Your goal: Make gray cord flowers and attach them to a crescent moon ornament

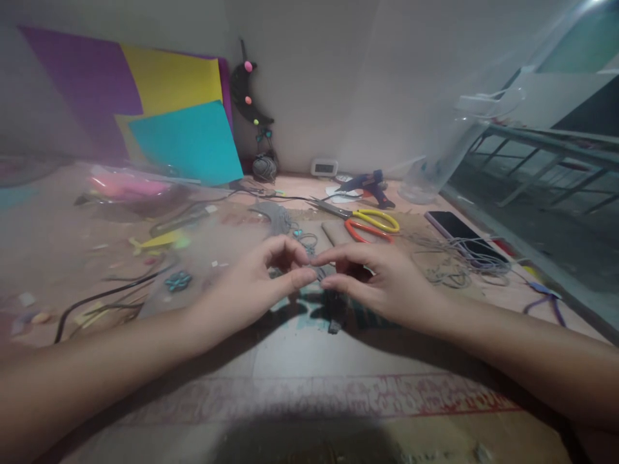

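My left hand [278, 274] and my right hand [382, 274] meet at the middle of the table, fingertips nearly touching. Thumb and fingers of each are pinched at a thin grey string [320, 272], mostly covered by the fingertips. Just behind them lies a grey crescent [275, 217] with looped string and a small teal bead [297, 232]. Below the fingers, partly in shadow, is a dark grey piece [334, 321] whose kind I cannot make out. Scissors [358, 216] with yellow and red handles rest beyond my right hand.
A dark blue glue gun [370, 185] and small white digital clock [324, 168] stand at the back. To the right are a phone [457, 229], tangled grey string [449, 274] and a clear plastic jug [430, 161]. Leftward lie a teal flower [178, 280] and black cable [106, 293].
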Tool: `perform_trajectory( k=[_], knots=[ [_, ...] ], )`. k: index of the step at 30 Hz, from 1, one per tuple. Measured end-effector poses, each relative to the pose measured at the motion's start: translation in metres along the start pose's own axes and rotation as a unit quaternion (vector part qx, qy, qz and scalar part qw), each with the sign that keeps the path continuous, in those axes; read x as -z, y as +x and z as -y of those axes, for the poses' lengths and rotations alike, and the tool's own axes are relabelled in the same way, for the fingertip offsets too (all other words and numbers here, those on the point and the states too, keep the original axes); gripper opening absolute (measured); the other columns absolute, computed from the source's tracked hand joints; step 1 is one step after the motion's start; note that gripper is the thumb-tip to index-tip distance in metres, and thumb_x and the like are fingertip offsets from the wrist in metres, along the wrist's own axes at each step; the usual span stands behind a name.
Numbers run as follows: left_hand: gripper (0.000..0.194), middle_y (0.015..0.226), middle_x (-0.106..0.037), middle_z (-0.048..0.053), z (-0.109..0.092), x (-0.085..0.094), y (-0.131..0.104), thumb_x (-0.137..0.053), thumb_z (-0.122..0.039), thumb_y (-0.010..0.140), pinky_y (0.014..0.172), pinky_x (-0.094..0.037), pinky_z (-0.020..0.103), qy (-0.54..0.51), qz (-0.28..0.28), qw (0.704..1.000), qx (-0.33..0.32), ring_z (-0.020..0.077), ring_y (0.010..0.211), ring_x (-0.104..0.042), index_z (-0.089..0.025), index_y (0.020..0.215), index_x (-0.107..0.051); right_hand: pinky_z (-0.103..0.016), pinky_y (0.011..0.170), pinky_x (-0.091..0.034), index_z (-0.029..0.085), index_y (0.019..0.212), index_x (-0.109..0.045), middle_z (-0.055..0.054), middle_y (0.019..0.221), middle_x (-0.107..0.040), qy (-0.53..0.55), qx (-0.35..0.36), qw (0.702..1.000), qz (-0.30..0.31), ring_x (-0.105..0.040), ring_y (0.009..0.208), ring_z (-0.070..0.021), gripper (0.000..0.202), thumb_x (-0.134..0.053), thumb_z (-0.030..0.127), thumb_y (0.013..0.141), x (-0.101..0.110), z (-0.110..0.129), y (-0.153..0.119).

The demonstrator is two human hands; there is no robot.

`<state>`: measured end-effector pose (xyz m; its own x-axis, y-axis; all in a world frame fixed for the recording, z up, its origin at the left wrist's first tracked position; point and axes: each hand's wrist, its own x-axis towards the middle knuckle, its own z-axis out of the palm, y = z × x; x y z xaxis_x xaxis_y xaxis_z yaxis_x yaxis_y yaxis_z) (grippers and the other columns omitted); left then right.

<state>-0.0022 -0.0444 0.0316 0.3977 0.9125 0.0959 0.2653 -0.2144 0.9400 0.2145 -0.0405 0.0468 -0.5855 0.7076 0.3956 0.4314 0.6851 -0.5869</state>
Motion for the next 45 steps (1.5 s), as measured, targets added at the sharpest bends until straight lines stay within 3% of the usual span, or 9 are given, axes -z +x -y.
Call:
perform_trajectory(
  k=[8, 16, 23, 28, 33, 37, 41, 45],
  knots=[
    [0.019, 0.082, -0.061, -0.002, 0.001, 0.002, -0.001, -0.070, -0.036, 0.085, 0.072, -0.042, 0.029, 0.065, -0.005, 0.998, -0.008, 0.0154, 0.080, -0.057, -0.020, 0.089, -0.060, -0.018, 0.061, -0.044, 0.014, 0.097, -0.075, -0.002, 0.081, -0.075, -0.066, 0.081, 0.995, 0.005, -0.062, 0.065, -0.0081, 0.013, -0.062, 0.015, 0.092, -0.001, 0.002, -0.002],
    [0.015, 0.082, -0.064, -0.001, -0.001, -0.003, -0.003, -0.069, -0.033, 0.085, 0.071, -0.047, 0.030, 0.077, 0.004, 0.997, -0.023, 0.0163, 0.079, -0.060, -0.021, 0.089, -0.062, -0.019, 0.054, -0.036, 0.013, 0.079, -0.069, 0.000, 0.064, -0.064, -0.129, 0.120, 0.984, 0.031, -0.053, 0.056, -0.0077, 0.015, -0.058, 0.015, 0.089, -0.004, 0.001, -0.003],
    [0.031, 0.106, -0.073, 0.005, 0.000, -0.001, 0.000, -0.064, -0.045, 0.089, 0.089, -0.052, 0.037, 0.088, 0.007, 0.995, -0.036, 0.0231, 0.099, -0.066, -0.023, 0.111, -0.069, -0.017, 0.050, -0.034, 0.016, 0.082, -0.065, 0.005, 0.063, -0.054, -0.041, 0.025, 0.998, -0.029, -0.047, 0.054, -0.0061, 0.012, -0.055, 0.009, 0.083, 0.003, 0.001, 0.003],
    [0.042, 0.127, -0.071, 0.006, 0.007, -0.004, 0.000, -0.054, -0.052, 0.095, 0.105, -0.047, 0.040, 0.094, 0.064, 0.993, -0.040, 0.0272, 0.117, -0.064, -0.025, 0.124, -0.069, -0.021, 0.056, -0.039, 0.016, 0.085, -0.064, 0.001, 0.072, -0.060, 0.012, -0.003, 0.999, -0.039, -0.052, 0.062, -0.0087, 0.011, -0.053, 0.014, 0.088, 0.005, 0.008, 0.008],
    [0.043, 0.128, -0.071, 0.006, 0.012, -0.012, -0.001, -0.068, -0.043, 0.088, 0.106, -0.048, 0.039, 0.076, 0.109, 0.990, -0.038, 0.0273, 0.118, -0.064, -0.023, 0.126, -0.068, -0.021, 0.056, -0.040, 0.017, 0.084, -0.057, 0.003, 0.072, -0.057, 0.110, -0.023, 0.992, -0.062, -0.050, 0.060, -0.0077, 0.010, -0.051, 0.016, 0.091, 0.004, 0.011, 0.009],
    [0.030, 0.109, -0.077, 0.005, 0.014, -0.015, 0.000, -0.067, -0.033, 0.088, 0.094, -0.054, 0.035, 0.014, 0.148, 0.989, 0.016, 0.0231, 0.103, -0.069, -0.021, 0.115, -0.072, -0.021, 0.054, -0.040, 0.018, 0.085, -0.054, 0.003, 0.072, -0.053, 0.156, -0.029, 0.985, -0.062, -0.048, 0.059, -0.0076, 0.011, -0.050, 0.018, 0.095, 0.004, 0.009, 0.009],
    [0.023, 0.097, -0.079, 0.005, 0.016, -0.014, 0.000, -0.067, -0.038, 0.089, 0.090, -0.055, 0.037, -0.024, 0.151, 0.986, 0.067, 0.0229, 0.093, -0.071, -0.020, 0.100, -0.076, -0.020, 0.052, -0.040, 0.018, 0.083, -0.051, 0.004, 0.070, -0.050, 0.177, -0.028, 0.982, -0.064, -0.047, 0.058, -0.0068, 0.014, -0.047, 0.019, 0.097, 0.003, 0.004, 0.009],
    [0.026, 0.099, -0.078, 0.005, 0.015, -0.013, -0.001, -0.069, -0.040, 0.087, 0.089, -0.054, 0.036, -0.020, 0.136, 0.988, 0.069, 0.0233, 0.096, -0.070, -0.020, 0.103, -0.075, -0.018, 0.049, -0.039, 0.019, 0.082, -0.049, 0.005, 0.067, -0.048, 0.210, -0.042, 0.975, -0.060, -0.045, 0.054, -0.0051, 0.020, -0.047, 0.025, 0.100, 0.001, 0.002, 0.010]
  ],
)
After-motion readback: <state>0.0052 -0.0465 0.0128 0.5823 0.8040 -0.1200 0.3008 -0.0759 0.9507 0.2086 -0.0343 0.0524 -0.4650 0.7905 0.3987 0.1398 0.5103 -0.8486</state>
